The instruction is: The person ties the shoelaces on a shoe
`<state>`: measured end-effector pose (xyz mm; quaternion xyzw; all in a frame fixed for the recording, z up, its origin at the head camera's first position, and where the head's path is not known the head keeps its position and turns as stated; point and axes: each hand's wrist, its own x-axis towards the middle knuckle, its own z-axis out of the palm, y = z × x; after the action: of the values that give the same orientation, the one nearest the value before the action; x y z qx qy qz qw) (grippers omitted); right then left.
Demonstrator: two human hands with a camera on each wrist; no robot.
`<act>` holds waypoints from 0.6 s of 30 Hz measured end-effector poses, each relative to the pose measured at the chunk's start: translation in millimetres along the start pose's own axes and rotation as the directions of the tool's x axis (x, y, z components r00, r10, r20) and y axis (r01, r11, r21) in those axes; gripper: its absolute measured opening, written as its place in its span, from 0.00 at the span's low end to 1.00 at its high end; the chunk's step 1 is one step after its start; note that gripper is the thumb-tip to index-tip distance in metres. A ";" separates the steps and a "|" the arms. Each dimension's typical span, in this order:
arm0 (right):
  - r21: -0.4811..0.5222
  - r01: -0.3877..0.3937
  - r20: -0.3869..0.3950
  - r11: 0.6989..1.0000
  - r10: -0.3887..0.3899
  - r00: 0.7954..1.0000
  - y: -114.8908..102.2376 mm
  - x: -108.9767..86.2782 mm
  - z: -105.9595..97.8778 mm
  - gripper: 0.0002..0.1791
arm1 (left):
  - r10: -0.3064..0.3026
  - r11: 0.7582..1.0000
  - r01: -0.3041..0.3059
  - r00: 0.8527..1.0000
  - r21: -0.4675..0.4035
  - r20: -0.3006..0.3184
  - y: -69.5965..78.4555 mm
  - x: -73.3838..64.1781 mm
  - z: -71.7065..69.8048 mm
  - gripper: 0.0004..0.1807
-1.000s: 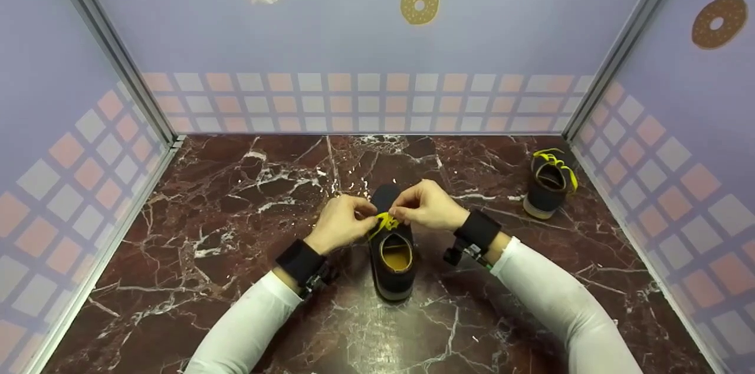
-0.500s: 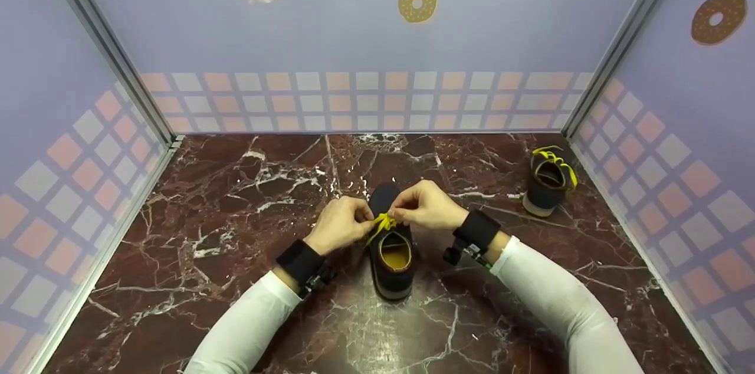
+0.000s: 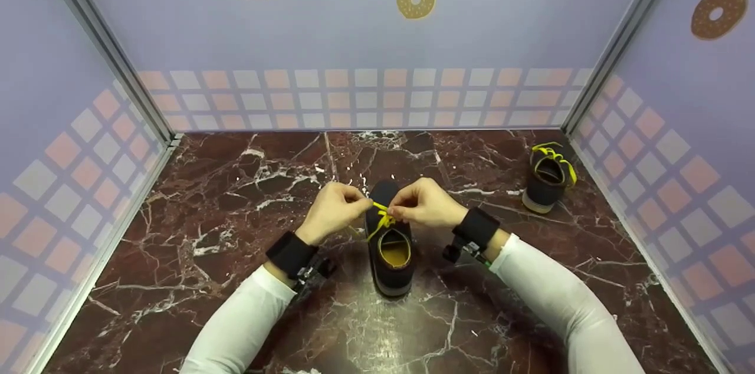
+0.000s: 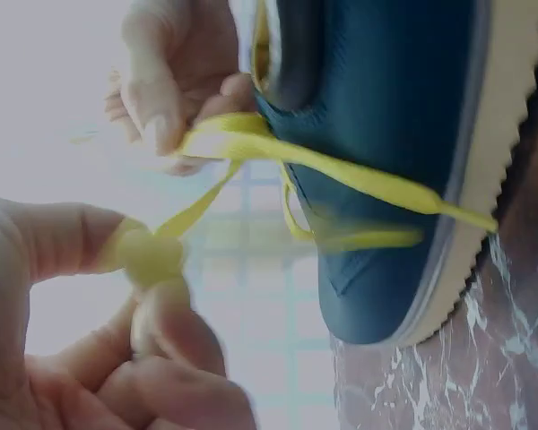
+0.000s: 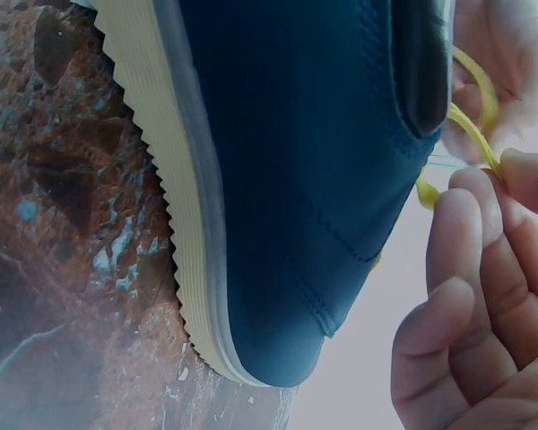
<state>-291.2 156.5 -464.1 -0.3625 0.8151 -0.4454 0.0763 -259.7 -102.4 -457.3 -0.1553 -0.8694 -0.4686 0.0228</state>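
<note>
A dark shoe [image 3: 394, 279] with a cream serrated sole stands upright on the marbled surface, toe pointing away. Its yellow shoelace [image 4: 341, 170] is looped over the throat, one tipped end hanging down the shoe's side. My left hand [image 3: 333, 212] pinches a stretch of the lace between thumb and forefinger, left of the shoe and pulled taut. My right hand [image 3: 427, 204] pinches the lace close over the tongue, thumb against forefinger, the other fingers curled loosely. The lace's knot is partly hidden behind the fingers.
A second dark shoe [image 3: 542, 188] with yellow laces stands at the back right, near the side wall. Pale purple walls [image 3: 330, 20] with a checked band enclose the dark red marbled table [image 3: 236, 279] at the back and both sides.
My left hand has moved slightly up and left, drawing the lace out from the shoe. The right hand stays nearly where it was. The head view has tilted a little.
</note>
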 end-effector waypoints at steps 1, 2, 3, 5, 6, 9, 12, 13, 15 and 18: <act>0.001 0.000 0.000 1.000 0.000 1.000 -0.5 0.3 0.1 0.07 | -0.005 0.999 0.005 1.000 -0.032 -0.008 1.2 -1.0 -0.9 0.10; 0.003 0.000 0.000 1.000 0.000 1.000 -1.0 0.5 0.1 0.07 | -0.015 0.998 0.014 1.000 -0.064 -0.012 2.3 -2.1 -1.6 0.10; 0.000 0.000 -0.001 1.000 0.000 1.000 -1.5 0.7 0.3 0.07 | -0.017 0.996 0.016 1.000 -0.083 -0.014 3.3 -3.2 -2.2 0.10; -0.001 -0.002 -0.001 1.000 0.002 1.000 -2.3 0.6 0.2 0.07 | -0.012 0.996 0.011 1.000 -0.092 -0.008 5.0 -4.8 -3.3 0.11; -0.002 -0.004 -0.002 1.000 0.004 1.000 -2.6 0.7 0.2 0.07 | -0.001 0.997 0.001 1.000 -0.077 -0.004 6.2 -5.6 -4.0 0.11; 0.002 -0.005 0.000 1.000 0.005 1.000 -3.1 0.9 0.4 0.07 | 0.043 0.999 -0.042 0.999 -0.021 0.023 7.8 -6.5 -6.8 0.11; 0.006 0.001 0.003 1.000 -0.001 1.000 -2.8 1.2 0.3 0.07 | 0.077 0.997 -0.076 0.994 -0.011 0.074 8.4 -6.9 -10.4 0.10; 0.005 0.004 0.003 1.000 -0.004 1.000 -2.6 1.1 0.2 0.07 | 0.080 0.997 -0.079 0.993 -0.020 0.091 8.1 -7.1 -11.6 0.09; 0.005 0.007 0.001 1.000 -0.007 1.000 -2.3 1.2 0.2 0.07 | 0.081 0.996 -0.075 0.989 -0.053 0.122 7.7 -8.0 -13.8 0.08; 0.003 0.003 0.001 1.000 -0.003 1.000 -2.4 0.9 0.1 0.07 | 0.059 0.989 -0.036 0.985 -0.142 0.163 7.2 -10.1 -16.0 0.07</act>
<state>-290.6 155.0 -462.1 -0.3636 0.8138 -0.4468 0.0766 -249.7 -114.4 -444.4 -0.2159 -0.8297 -0.5124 -0.0494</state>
